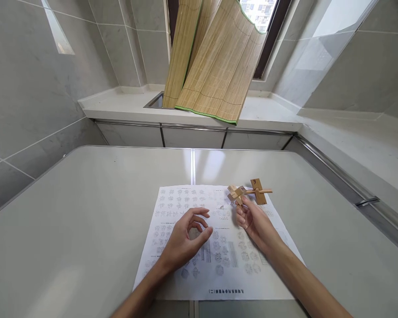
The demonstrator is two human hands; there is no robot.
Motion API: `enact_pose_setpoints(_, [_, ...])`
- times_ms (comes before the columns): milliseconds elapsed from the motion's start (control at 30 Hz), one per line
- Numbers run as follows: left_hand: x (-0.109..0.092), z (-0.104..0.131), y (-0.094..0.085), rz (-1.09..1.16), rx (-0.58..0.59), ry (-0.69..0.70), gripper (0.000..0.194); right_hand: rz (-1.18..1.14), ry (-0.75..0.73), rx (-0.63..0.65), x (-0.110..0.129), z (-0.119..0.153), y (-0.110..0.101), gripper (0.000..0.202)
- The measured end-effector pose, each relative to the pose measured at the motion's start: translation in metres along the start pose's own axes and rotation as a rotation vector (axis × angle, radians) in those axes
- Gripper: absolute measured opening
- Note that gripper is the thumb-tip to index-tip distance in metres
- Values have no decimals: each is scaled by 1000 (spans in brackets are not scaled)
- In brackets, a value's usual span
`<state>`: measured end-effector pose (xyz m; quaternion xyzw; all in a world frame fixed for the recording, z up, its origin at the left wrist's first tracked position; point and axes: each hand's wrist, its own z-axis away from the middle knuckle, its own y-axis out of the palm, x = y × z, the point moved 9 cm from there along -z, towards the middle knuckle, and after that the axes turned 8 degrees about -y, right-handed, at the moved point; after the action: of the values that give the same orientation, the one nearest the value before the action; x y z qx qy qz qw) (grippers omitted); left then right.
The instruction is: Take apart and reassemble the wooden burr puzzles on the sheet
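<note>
A printed sheet of paper (185, 287) covered with rows of small diagrams lies flat on the table. Over its right part, my right hand (254, 221) grips a small wooden interlocking puzzle (238, 193) between thumb and fingers. From the puzzle a thin rod runs right, through flat wooden pieces (259, 191) that form a cross and bear dark marks. My left hand (189, 240) hovers above or rests on the middle of the sheet, which I cannot tell. Its fingers are curved, the thumb stands apart from them, and nothing is between them.
The pale table (69, 229) has a seam down its middle. Behind it, a white ledge (126, 104) carries a bamboo mat (219, 66) leaning against the window, beside a metal-rimmed opening (155, 101). A metal rail (338, 172) runs along the right side. Tiled walls stand on both sides.
</note>
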<state>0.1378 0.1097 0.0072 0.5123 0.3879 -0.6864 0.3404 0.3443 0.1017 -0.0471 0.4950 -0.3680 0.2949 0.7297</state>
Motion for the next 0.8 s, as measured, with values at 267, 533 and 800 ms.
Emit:
enact_pose_setpoints(267, [0,-1,0,-57,3,2,23,170,-13,11,8,-9,-14,44])
enact_pose_setpoints(533, [1,0,0,-73,1,1,23,585,-144,-12,18,-17,-28,57])
enact_pose_setpoints(800, [2,0,0,-71,16,-13,24,1061,-212,-114,41,-6,-26,53])
